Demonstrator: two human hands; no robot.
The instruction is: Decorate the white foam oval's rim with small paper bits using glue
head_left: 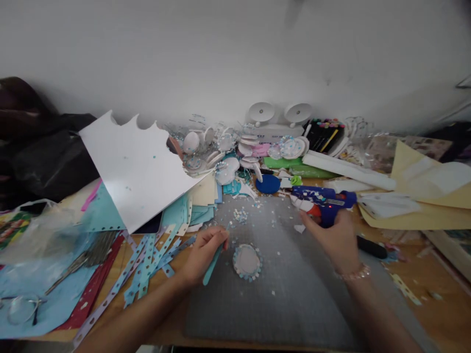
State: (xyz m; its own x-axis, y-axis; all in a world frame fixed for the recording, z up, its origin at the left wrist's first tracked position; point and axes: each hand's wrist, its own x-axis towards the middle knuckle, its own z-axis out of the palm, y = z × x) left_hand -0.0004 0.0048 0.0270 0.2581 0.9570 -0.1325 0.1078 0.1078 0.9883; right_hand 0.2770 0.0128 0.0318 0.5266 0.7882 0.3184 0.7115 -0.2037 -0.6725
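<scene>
My left hand [206, 250] is closed around a flat teal craft stick [212, 267], whose rounded end points down toward the grey cutting mat [294, 304]. Just right of it, a round white disc [247, 261] edged with small blue and white pieces lies flat on the mat, touched by neither hand. My right hand [333, 235] grips the handle of a blue hot glue gun [324, 198] at the mat's far right corner. The gun's nozzle points left, and a small red light glows on its side. Part of the handle is hidden by my fingers.
Tiny blue and white pieces [241, 214] are scattered over the mat. Decorated discs [226, 169] pile up behind it. Punched paper strips [147, 264], a large white card [140, 166] and eyeglasses [22, 309] lie left. Yellow paper [423, 215] and a black-handled tool [371, 246] lie right.
</scene>
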